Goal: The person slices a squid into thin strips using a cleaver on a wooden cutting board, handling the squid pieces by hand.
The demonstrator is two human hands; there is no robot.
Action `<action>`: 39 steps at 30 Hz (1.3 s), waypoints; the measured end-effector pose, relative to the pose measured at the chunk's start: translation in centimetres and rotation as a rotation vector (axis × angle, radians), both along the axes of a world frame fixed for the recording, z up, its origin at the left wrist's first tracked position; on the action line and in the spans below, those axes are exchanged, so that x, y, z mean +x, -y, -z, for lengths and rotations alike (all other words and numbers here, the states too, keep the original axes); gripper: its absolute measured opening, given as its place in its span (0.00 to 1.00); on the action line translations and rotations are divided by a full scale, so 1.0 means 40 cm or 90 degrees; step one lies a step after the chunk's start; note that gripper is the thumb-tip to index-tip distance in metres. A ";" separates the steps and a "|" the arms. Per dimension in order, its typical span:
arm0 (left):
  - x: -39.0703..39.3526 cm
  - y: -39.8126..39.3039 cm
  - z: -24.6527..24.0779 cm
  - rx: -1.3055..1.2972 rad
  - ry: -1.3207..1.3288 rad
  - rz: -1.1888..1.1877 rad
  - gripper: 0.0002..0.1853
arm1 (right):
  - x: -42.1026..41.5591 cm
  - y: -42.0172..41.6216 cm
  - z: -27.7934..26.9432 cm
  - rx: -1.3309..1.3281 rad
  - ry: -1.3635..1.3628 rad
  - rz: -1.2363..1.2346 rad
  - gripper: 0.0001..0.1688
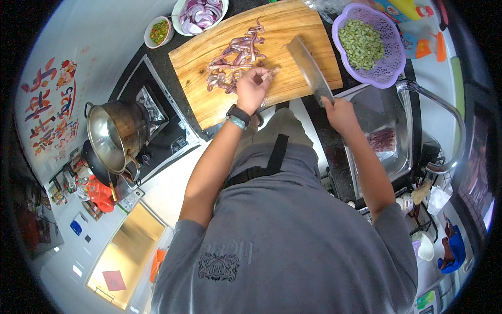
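Note:
A thick wooden cutting board (298, 23) lies on the counter before me. Strips of raw, purplish meat (239, 55) are spread over its middle and left part. My left hand (253, 87) is over the board at the near edge of these strips, pinching a small pale piece of meat (271, 73) between thumb and fingers. My right hand (341, 114) grips the handle of a cleaver (310, 66). Its broad blade reaches over the right part of the board, apart from the meat and from my left hand.
Right of the board stands a purple plastic basket (394, 59) of chopped green vegetable, near a steel sink (400, 165) with packaged meat and a curved faucet (457, 117). Behind are a bowl of sliced red onion (200, 15) and a cup of chopped peppers (159, 32). A wok (117, 133) stands left.

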State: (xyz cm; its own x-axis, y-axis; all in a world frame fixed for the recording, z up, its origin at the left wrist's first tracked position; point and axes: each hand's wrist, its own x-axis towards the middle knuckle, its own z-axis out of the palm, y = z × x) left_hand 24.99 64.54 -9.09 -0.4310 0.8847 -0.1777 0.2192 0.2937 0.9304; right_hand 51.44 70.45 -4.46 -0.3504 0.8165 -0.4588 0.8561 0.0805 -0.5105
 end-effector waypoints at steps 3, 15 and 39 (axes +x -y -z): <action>0.002 -0.008 0.019 -0.018 0.194 -0.007 0.08 | 0.000 -0.023 -0.048 -0.036 -0.039 0.024 0.30; 0.026 -0.008 0.023 -0.126 -0.176 -0.040 0.12 | 0.004 0.043 -0.073 -0.014 -0.030 -0.039 0.26; 0.022 -0.021 0.025 -0.099 0.028 -0.116 0.07 | -0.019 -0.047 -0.110 0.024 0.138 -0.222 0.25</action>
State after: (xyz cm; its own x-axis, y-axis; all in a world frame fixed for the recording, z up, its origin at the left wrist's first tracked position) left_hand 25.87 65.39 -10.09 -0.5702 0.7534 -0.3275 0.1096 0.4649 0.8786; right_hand 50.70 72.34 -0.05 -0.5069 0.6839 -0.5247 0.8620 0.3996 -0.3118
